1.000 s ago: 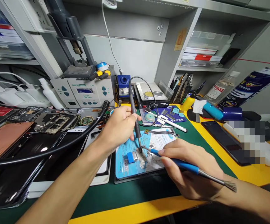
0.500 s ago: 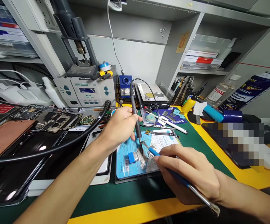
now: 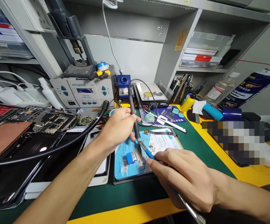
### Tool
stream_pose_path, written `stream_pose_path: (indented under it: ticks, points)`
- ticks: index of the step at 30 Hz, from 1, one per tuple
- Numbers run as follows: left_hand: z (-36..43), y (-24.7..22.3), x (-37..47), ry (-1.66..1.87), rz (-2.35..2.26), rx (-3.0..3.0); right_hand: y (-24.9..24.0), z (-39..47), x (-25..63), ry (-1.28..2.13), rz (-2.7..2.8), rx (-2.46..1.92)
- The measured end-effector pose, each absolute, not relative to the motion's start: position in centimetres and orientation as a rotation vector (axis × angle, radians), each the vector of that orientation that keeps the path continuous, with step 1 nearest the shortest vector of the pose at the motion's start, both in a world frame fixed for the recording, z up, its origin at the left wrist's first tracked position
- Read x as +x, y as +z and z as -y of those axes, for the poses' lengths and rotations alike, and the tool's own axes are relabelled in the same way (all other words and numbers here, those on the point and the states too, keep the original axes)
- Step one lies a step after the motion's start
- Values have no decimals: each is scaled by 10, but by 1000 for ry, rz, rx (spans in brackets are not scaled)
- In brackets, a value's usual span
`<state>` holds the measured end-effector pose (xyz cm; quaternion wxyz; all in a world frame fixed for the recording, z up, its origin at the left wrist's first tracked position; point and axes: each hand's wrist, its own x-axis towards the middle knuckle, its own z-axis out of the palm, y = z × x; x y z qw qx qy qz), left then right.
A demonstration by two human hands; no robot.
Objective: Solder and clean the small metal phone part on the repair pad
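My left hand (image 3: 122,126) is closed round the grip of a black soldering iron (image 3: 136,129), whose tip points down at a small silvery metal piece (image 3: 141,160). My right hand (image 3: 183,177) pinches a blue-handled brush (image 3: 149,153). Its front end meets the iron near the tip, and its other end extends toward the lower right. Beneath both tools lies a light blue and white packet (image 3: 122,171). A blue tab (image 3: 130,158) sits on it, left of the metal piece. A dark flex strip (image 3: 160,133) lies across the packet's upper part.
A grey hot-air station (image 3: 83,90) stands behind, its black hose (image 3: 85,133) crossing the left side. Phone parts (image 3: 53,119) lie at left. A white pen-like tool (image 3: 175,127) is behind the packet; bottles and a blue spray can (image 3: 249,90) stand at right.
My right hand has moved slightly left, bringing the brush's front end against the iron near its tip. My left hand keeps its hold. The whole view has shifted a little.
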<state>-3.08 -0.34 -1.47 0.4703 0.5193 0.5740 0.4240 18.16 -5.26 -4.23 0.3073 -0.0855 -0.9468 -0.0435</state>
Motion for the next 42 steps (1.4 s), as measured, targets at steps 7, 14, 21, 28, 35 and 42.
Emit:
stream_pose_path:
  ticks: [7, 14, 21, 28, 35, 42]
  points:
    - [2, -17, -31, 1048, -1372, 1265, -45, 51, 177, -94, 2439, -147]
    - [1, -18, -34, 1050, -1256, 1253, -41, 55, 182, -107, 2535, -127]
    - [-5, -22, -42, 1029, -1098, 1213, -38, 54, 177, -122, 2541, -104]
    - [-6, -23, -46, 1014, -1031, 1217, -34, 50, 178, -163, 2518, -139]
    - [-6, -20, -47, 1002, -1023, 1236, -31, 52, 178, -69, 2568, -63]
    - [-5, -19, -45, 1039, -1099, 1279, -31, 48, 177, -185, 2541, -165]
